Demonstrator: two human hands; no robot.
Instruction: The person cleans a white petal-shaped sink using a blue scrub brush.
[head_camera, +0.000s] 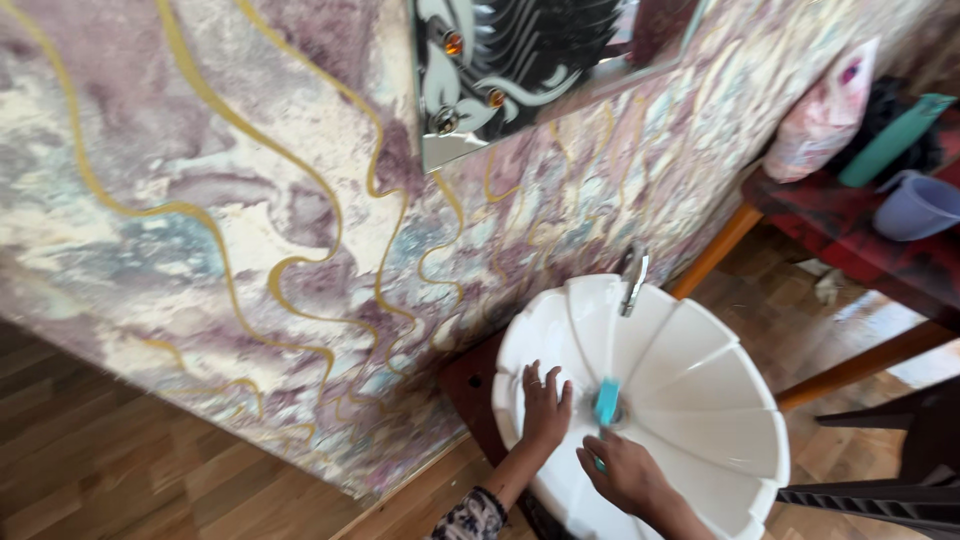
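left hand (545, 405) lies flat, fingers spread, on the white sink (700, 400); right hand (622, 470) grips a blue brush (606, 402) by the drain

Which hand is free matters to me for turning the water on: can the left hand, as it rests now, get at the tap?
Probably yes. The left hand lies flat on the white basin, holding nothing, and the bare basin surface between it and the tap looks unobstructed.

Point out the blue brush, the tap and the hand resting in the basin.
blue brush (606, 402): head view, on its blue head above the drain.
tap (633, 277): head view, on the metal spout.
left hand (545, 402): head view, on its back.
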